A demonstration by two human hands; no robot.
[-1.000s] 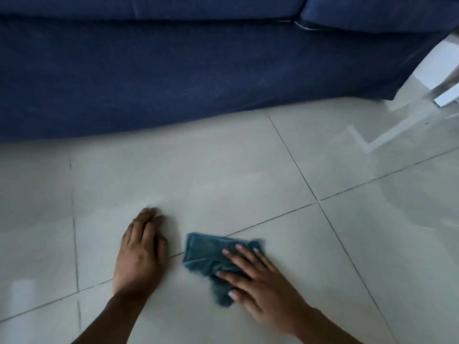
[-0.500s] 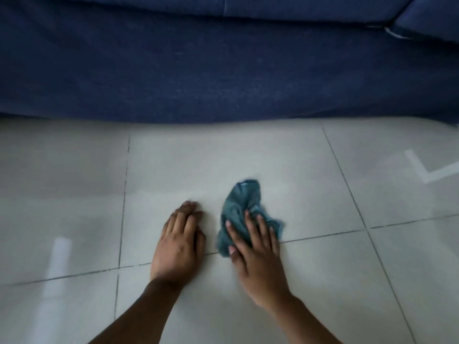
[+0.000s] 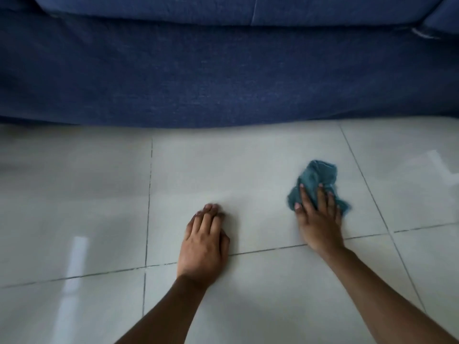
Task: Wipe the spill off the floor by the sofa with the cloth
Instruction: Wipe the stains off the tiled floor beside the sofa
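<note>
A crumpled teal cloth (image 3: 316,176) lies on the pale tiled floor (image 3: 248,175) in front of the blue sofa (image 3: 223,78). My right hand (image 3: 319,219) presses flat on the cloth's near part, fingers spread over it. My left hand (image 3: 205,242) rests flat on the tile to the left, fingers together, holding nothing. A faint dull smear shows on the tile between the two hands; no clear puddle is visible.
The sofa's front runs across the whole top of the view and meets the floor. Dark grout lines (image 3: 149,194) cross the glossy tiles. Bright light reflections sit at the left (image 3: 74,264) and far right (image 3: 444,165).
My right hand has slid the cloth to the right, away from my left hand. The left hand stayed planted on the tile. The view has shifted.
</note>
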